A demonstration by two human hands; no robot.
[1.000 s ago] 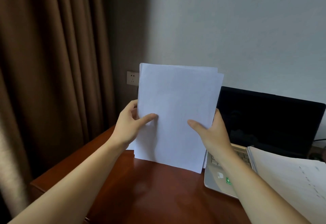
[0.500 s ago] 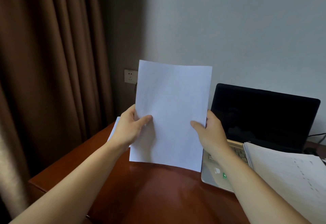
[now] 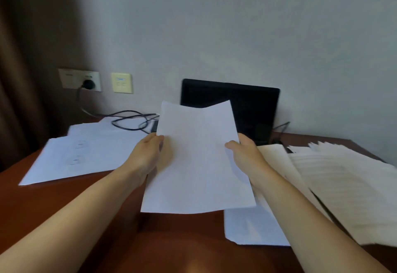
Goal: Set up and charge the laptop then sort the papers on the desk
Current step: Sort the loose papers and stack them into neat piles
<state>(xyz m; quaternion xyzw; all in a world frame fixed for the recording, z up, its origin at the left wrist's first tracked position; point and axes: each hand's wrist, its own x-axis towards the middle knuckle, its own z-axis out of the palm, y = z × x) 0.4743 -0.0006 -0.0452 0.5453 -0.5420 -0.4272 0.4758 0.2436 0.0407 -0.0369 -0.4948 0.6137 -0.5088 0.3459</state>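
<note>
Item: sheet (image 3: 199,156), held over desk (image 3: 64,208) centre, long axis fwd toward laptop (image 3: 253,105). L hand (image 3: 148,154) pinches left edge, R hand (image 3: 245,154) right edge. Paper pile (image 3: 86,156) at desk's left edge; L hand nearer.

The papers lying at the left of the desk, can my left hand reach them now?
Probably yes: nothing stands between the left hand and those papers, though it would first have to release the held sheet.

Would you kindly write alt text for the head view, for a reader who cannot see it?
The left hand and right hand hold a white sheet above a wooden desk, in front of an open laptop. Papers lie on both sides.
</note>
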